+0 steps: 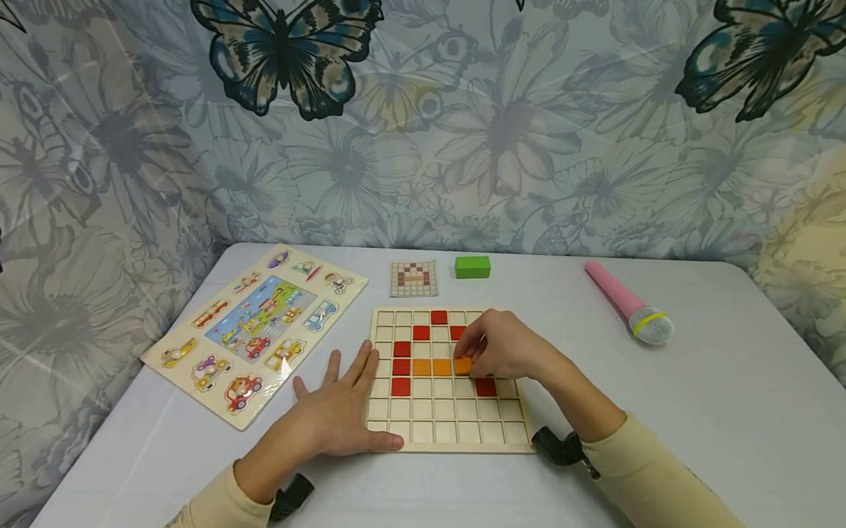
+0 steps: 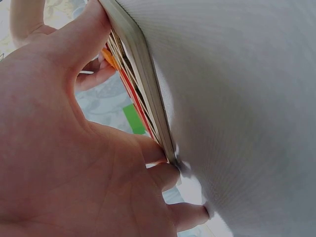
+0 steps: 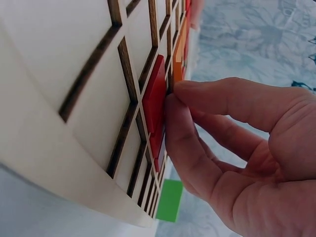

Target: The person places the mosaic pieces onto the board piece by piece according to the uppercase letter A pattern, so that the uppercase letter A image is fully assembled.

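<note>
A square wooden grid board [image 1: 466,449] lies in front of me with red and orange square tiles in some cells. My right hand [image 1: 506,343] pinches an orange tile [image 1: 462,366] between thumb and fingertips, at the right end of a row with two more orange tiles [image 1: 431,368]. In the right wrist view, a red tile [image 3: 155,96] sits close beside those fingertips. My left hand [image 1: 341,416] rests at the board's left side, fingers extended and the thumb on the near edge. The left wrist view shows its thumb and fingers against the board's edge [image 2: 148,74].
Behind the board lie a small pattern card [image 1: 413,279] and a green block [image 1: 472,267]. A vehicle picture puzzle [image 1: 187,384] lies to the left, and a pink toy microphone [image 1: 626,302] to the right. Patterned fabric [image 1: 418,162] hangs behind the white table [image 1: 755,407].
</note>
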A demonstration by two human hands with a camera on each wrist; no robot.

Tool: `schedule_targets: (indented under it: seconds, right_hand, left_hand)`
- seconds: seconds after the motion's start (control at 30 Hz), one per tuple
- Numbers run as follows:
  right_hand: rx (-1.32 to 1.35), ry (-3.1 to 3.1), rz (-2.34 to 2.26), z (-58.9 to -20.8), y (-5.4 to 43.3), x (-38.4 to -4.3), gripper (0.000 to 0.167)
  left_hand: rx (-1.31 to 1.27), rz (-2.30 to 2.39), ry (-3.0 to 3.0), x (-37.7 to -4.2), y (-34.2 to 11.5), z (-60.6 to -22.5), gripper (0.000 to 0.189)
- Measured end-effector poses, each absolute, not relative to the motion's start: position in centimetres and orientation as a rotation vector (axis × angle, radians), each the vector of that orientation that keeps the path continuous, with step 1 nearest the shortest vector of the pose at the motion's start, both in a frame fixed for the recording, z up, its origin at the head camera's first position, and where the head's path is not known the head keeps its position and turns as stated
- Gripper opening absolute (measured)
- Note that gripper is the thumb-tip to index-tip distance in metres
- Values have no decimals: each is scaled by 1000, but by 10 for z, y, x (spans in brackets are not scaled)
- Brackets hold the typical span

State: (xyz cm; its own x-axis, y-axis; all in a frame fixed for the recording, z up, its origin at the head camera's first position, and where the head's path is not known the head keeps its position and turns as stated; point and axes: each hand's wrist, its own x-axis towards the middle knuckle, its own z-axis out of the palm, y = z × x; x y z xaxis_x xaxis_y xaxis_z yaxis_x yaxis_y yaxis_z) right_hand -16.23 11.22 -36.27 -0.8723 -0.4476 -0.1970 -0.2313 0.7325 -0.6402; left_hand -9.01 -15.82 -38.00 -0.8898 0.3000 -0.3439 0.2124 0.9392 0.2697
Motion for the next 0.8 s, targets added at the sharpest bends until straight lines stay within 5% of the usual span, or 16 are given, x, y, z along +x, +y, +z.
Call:
schedule_targets:
  seconds: [0.8]
  right_hand:
    - [-531,2613,-879,-367,110,-162,22]
  left_hand:
    - [373,294,2716,-90,-157,-380,132]
